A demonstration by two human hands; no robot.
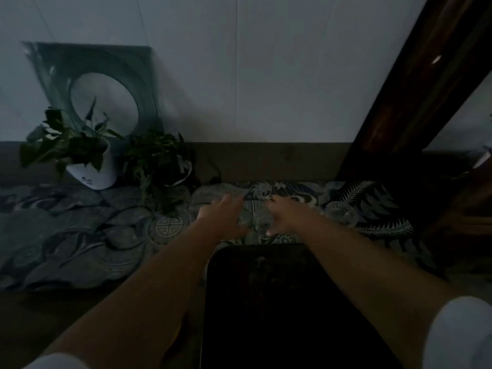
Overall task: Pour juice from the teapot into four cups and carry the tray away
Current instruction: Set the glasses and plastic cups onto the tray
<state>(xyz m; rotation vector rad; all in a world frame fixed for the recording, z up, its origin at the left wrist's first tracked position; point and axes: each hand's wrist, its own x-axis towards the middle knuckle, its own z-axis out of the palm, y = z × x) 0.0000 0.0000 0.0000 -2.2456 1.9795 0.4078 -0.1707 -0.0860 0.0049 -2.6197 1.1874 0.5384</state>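
Observation:
The scene is dim. A dark rectangular tray (266,302) lies bare on the near part of the table between my forearms. Just beyond its far edge stand small clear glass cups (257,222) on a patterned cloth. My left hand (222,218) reaches to their left side, fingers stretched forward, touching or nearly touching a cup. My right hand (286,217) curls round a cup from the right, thumb low and fingers above. More clear glassware (342,213) stands to the right of my right hand. I cannot make out the teapot.
Two potted plants (87,155) (159,161) stand at the back left before a leaning panel with a round hole (103,102). A dark wooden post (415,102) rises at the right. The patterned cloth (80,235) covers the table's left and middle.

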